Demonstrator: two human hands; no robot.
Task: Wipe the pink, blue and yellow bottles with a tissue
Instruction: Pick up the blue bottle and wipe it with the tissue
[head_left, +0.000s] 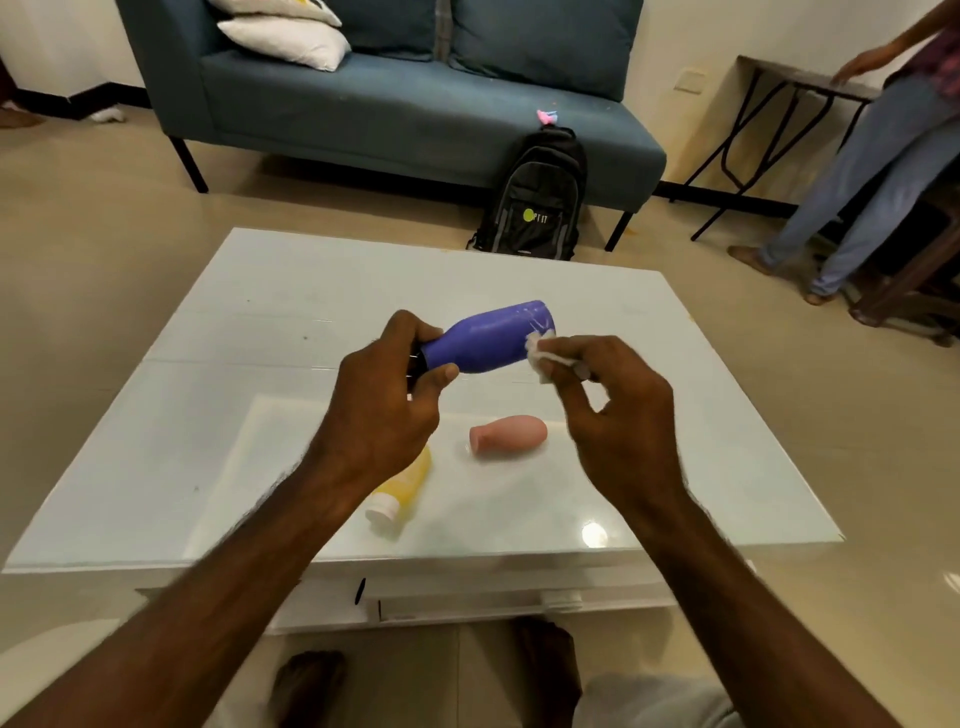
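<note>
My left hand (387, 400) grips the neck end of the blue bottle (493, 338), holding it sideways above the white table (208, 415) with its base pointing right. My right hand (613, 410) pinches a small white tissue (543, 353) against the bottle's base end. The pink bottle (511, 435) lies on its side on the table below the hands. The yellow bottle (408, 486) with a white cap lies on the table too, partly hidden under my left wrist.
A blue sofa (395, 104) with white pillows stands behind the table, with a black backpack (535, 197) leaning on it. At the far right a person (872, 156) stands by a folding side table (800, 88). My bare feet show under the table's near edge.
</note>
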